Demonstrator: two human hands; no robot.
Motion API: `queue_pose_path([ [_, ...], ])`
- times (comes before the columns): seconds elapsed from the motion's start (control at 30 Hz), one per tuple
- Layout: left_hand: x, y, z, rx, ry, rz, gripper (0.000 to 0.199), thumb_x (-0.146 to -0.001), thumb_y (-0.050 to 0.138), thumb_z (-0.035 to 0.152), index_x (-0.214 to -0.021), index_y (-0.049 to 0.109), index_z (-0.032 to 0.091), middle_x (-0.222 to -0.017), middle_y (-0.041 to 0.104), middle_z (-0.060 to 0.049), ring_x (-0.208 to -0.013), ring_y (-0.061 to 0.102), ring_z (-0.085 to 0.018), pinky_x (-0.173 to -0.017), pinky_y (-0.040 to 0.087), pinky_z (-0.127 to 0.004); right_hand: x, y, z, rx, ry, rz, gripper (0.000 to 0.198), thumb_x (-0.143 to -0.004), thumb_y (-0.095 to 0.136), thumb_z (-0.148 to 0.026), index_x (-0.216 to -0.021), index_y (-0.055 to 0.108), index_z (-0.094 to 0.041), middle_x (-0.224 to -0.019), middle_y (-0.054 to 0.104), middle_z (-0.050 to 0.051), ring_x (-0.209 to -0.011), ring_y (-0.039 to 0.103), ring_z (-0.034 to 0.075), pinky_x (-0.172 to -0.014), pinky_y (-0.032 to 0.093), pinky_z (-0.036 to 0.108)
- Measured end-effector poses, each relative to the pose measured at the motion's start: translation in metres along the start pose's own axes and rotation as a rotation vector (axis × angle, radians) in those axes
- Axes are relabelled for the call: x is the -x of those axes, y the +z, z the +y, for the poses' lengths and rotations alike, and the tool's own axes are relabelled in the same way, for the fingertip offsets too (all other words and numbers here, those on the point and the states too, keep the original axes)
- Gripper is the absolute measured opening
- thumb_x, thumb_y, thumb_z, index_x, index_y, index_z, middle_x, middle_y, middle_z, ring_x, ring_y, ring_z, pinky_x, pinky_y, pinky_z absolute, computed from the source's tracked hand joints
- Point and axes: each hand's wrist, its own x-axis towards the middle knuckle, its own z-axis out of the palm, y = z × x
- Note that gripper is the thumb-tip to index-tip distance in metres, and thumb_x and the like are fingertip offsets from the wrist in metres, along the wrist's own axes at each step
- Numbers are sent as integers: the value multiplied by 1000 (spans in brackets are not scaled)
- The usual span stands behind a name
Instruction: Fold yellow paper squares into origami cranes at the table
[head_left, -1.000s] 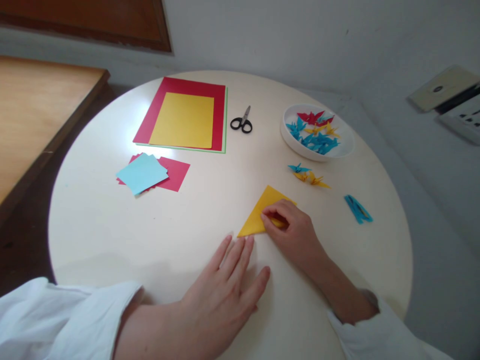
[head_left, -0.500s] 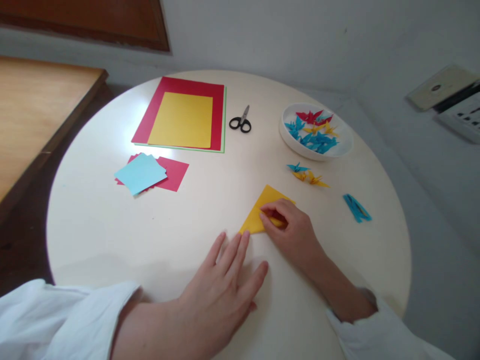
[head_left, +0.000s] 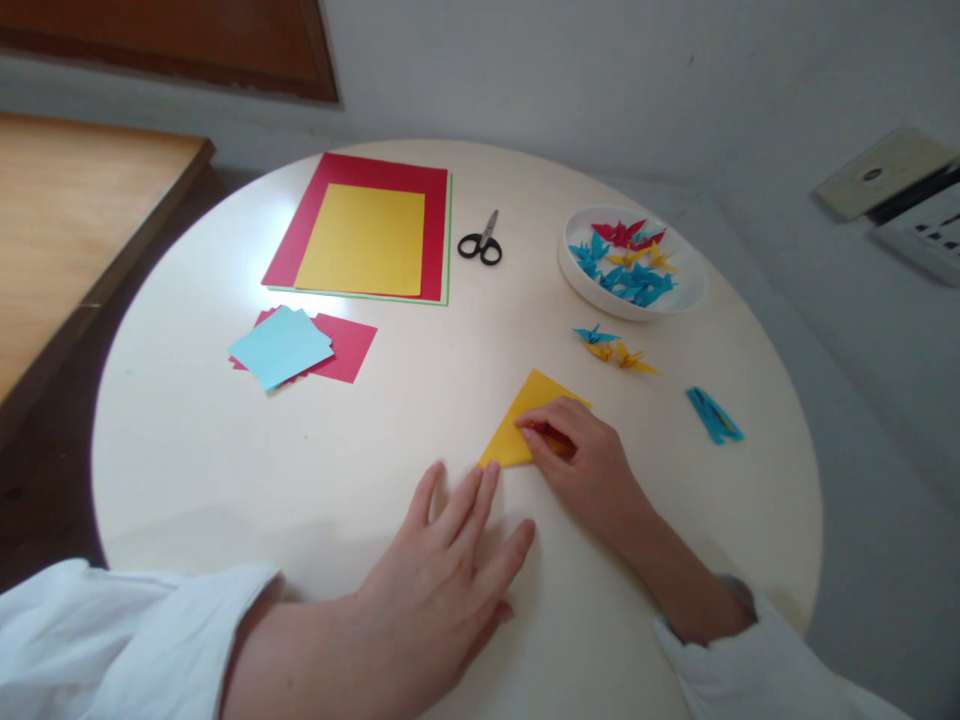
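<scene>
A yellow sheet of origami paper (head_left: 531, 398), folded, lies flat near the middle of the round table. My left hand (head_left: 442, 565) is palm down with its fingers spread, and its fingertips press on the paper's lower left corner. My right hand (head_left: 592, 462) rests on the right part of the paper, thumb and forefinger pinched together over it. Those fingers hide part of the paper, including its lower right edge. To the right are a blue and yellow paper cranes (head_left: 631, 358), and farther right lies a folded blue strip-like piece (head_left: 714, 416).
A white bowl (head_left: 686, 298) with several paper cranes stands at the back right. Black-handled scissors (head_left: 481, 247) lie left of it. Large red and yellow sheets (head_left: 364, 240) lie at the back left, with small light blue squares (head_left: 281, 347) over red ones nearer.
My right hand's pinched fingertips have shifted slightly left over the paper. The little finger of my left hand has spread a bit outward. The paper stays in the same spot.
</scene>
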Motion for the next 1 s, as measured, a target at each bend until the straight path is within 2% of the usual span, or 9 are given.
queue_pose_path([
  [0.6, -2, -2, 0, 13, -6, 15, 43, -93, 30, 39, -127, 47, 21, -124, 56, -19, -118, 49, -32, -92, 34, -56, 0, 0, -1, -7, 6, 6, 12, -80, 52, -12, -79, 60, -20, -79, 66, 4, -77, 61, 18, -70, 50, 31],
  [1.0, -1, -1, 0, 4, -10, -9, 44, -93, 28, 40, -130, 43, 22, -127, 53, -17, -120, 45, -31, -95, 29, -56, 0, 1, 0, -14, 19, 2, 12, -80, 51, -12, -79, 60, -20, -79, 66, 4, -77, 60, 18, -70, 49, 31],
])
